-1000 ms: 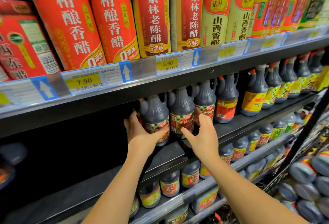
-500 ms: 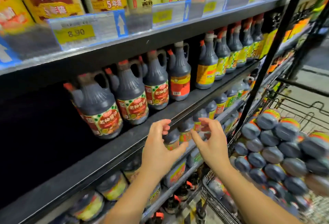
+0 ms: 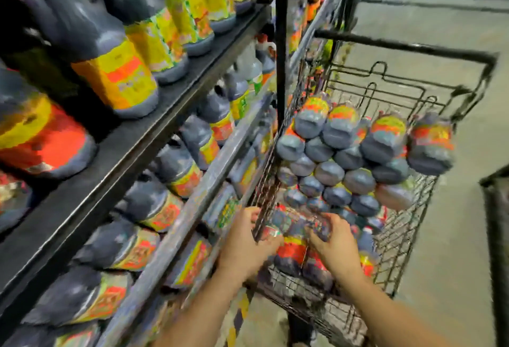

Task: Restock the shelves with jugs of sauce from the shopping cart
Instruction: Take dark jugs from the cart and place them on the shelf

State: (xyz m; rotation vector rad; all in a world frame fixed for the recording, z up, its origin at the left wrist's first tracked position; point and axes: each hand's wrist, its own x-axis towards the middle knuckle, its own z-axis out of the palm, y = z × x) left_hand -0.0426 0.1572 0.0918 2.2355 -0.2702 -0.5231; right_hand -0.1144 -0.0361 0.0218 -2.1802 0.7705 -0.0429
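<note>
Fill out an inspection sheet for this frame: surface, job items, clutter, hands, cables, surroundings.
Surface: dark shelf board, with a bare strip along its front; the lower shelves are stocked.
Job's things: shopping cart beside the shelving; jugs of sauce stacked inside on their sides, bases toward the camera; shelf jugs upright in a row.
Clutter: nothing seen.
Hands: left hand and right hand reach to jugs at the cart's near end; blur hides the grip.
Cables: nothing seen.
Surroundings: grey floor; a dark frame at the right edge.
</note>
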